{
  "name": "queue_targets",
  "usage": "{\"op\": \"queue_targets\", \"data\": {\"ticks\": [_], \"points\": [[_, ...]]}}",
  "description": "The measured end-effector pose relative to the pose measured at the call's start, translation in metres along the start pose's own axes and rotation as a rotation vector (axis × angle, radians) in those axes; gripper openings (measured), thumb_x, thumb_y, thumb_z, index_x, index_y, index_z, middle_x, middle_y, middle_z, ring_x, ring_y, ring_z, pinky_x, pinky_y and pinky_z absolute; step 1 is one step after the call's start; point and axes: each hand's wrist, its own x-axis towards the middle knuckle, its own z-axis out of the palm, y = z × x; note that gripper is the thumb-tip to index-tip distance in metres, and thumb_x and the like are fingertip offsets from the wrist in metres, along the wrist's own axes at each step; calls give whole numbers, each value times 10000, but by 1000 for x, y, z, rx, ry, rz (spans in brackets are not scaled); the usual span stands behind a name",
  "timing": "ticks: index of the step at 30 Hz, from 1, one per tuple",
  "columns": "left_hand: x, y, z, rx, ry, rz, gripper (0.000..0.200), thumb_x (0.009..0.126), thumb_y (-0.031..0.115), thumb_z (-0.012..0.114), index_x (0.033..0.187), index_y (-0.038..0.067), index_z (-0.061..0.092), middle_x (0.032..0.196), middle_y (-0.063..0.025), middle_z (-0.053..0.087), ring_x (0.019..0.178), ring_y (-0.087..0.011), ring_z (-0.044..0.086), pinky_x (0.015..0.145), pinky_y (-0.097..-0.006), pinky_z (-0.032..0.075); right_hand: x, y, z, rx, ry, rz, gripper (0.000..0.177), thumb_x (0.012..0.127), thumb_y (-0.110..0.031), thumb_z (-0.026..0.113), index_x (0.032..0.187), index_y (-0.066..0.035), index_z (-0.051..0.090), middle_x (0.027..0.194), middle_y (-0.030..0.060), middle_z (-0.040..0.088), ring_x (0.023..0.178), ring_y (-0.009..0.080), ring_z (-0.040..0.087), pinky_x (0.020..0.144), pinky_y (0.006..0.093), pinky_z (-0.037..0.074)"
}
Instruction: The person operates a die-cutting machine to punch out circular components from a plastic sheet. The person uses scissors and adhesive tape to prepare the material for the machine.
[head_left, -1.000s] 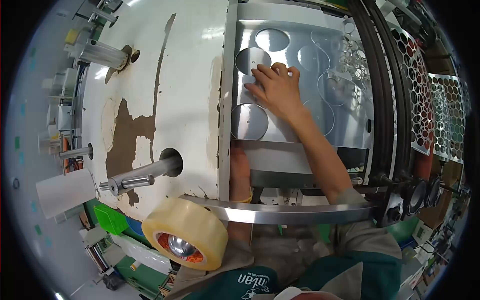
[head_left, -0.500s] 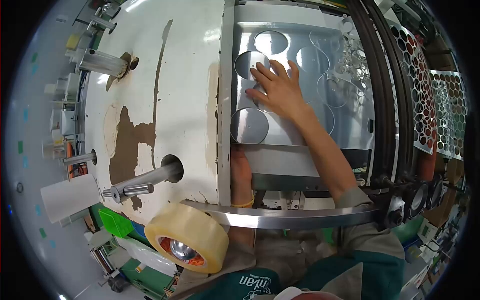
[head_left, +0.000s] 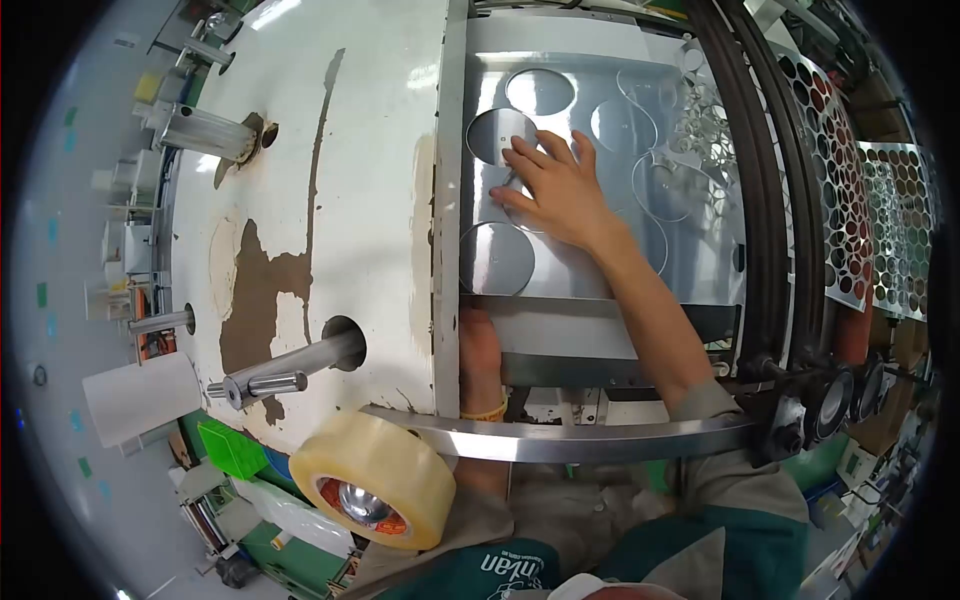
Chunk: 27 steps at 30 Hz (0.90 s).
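My right hand (head_left: 565, 190) reaches over a shiny sheet (head_left: 600, 265) marked with large circles. Its fingers are spread, with the tips close to one round disc shape (head_left: 488, 137) near the sheet's left side. Another round shape (head_left: 497, 258) lies nearer to me, and a brighter one (head_left: 540, 92) shows beyond the fingers. Part of a further circle is covered by the palm. My left hand (head_left: 480, 340), with a yellow band at the wrist, is at the sheet's near left corner. Its fingers are hidden at the sheet's edge.
Left of the sheet stands a white machine panel (head_left: 385, 200) with chipped paint and metal rods. A curved metal bar (head_left: 590, 441) crosses in front of me, with a tape roll (head_left: 375, 480) at its left end. Dark rails (head_left: 765, 200) and perforated sheets (head_left: 835, 175) are on the right.
The view has shifted slightly, so the sheet and machine sit a little lower. My right hand stays over the same part of the sheet, and my left hand remains at the near corner.
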Motion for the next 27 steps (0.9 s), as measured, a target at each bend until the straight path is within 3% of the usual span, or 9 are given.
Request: {"op": "queue_targets", "data": {"ticks": [7, 12, 14, 17, 20, 22, 23, 26, 27], "points": [[7, -2, -30, 46, -99, 70, 323, 908, 181, 513, 1191, 25, 502, 1238, -106, 520, 1124, -224, 495, 991, -388, 379, 2, 6, -9, 83, -70, -32, 505, 823, -504, 519, 1077, -79, 615, 1200, 57, 564, 1213, 241, 397, 1039, 514, 114], [-3, 4, 22, 98, -180, -18, 347, 918, 212, 500, 1209, 24, 479, 1252, -108, 512, 1131, -233, 495, 979, -391, 383, 8, -5, -15, 84, 18, -42, 419, 810, -415, 592, 980, -32, 588, 1128, 76, 528, 1144, 222, 434, 1022, 509, 176], [5, 5, 32, 11, -78, -199, 338, 927, 207, 485, 1208, 19, 476, 1230, -114, 527, 1117, -232, 508, 963, -384, 396, 7, -8, -14, 63, 52, -16, 390, 809, -397, 598, 980, -46, 587, 1168, 74, 501, 1147, 223, 429, 1022, 510, 179], [3, 0, 30, 28, 42, -182, 311, 933, 177, 471, 1190, 2, 481, 1196, -128, 548, 1097, -225, 527, 952, -382, 414, 8, -5, -9, 27, 105, -6, 353, 811, -379, 603, 998, -80, 586, 1193, 73, 484, 1155, 228, 423, 1022, 515, 178], [-1, 5, 43, 89, -6, -189, 288, 929, 145, 473, 1171, -12, 487, 1165, -138, 566, 1085, -219, 538, 947, -390, 425, 19, 5, -9, 89, 127, 119, 363, 833, -395, 572, 1076, -126, 578, 1256, 71, 472, 1205, 243, 390, 1020, 530, 163], [1, 4, 37, 4, -115, -170, 281, 922, 137, 486, 1161, -12, 495, 1162, -137, 567, 1086, -219, 538, 948, -384, 428, 31, 21, 5, 8, 266, 210, 407, 850, -420, 533, 1132, -126, 553, 1284, 64, 468, 1215, 248, 383, 1024, 542, 146], [2, 3, 33, -36, -171, -161, 278, 919, 132, 492, 1156, -12, 499, 1161, -137, 568, 1087, -219, 538, 949, -382, 430, 33, 24, 7, -48, 199, 203, 414, 854, -423, 524, 1146, -131, 545, 1287, 61, 468, 1214, 249, 385, 1023, 548, 142], [5, -1, 24, -50, 48, -142, 254, 913, 117, 496, 1130, -12, 522, 1147, -129, 577, 1076, -218, 542, 948, -369, 427, 33, 31, 9, -164, 39, 189, 417, 862, -426, 504, 1174, -150, 528, 1284, 50, 476, 1211, 254, 390, 1018, 566, 133], [6, -1, 22, -53, 36, -154, 245, 908, 106, 500, 1123, -8, 530, 1144, -130, 577, 1069, -216, 545, 949, -370, 425, 32, 31, 6, -165, 12, 188, 408, 864, -421, 503, 1174, -157, 527, 1274, 46, 483, 1208, 255, 393, 1015, 572, 132]]}}
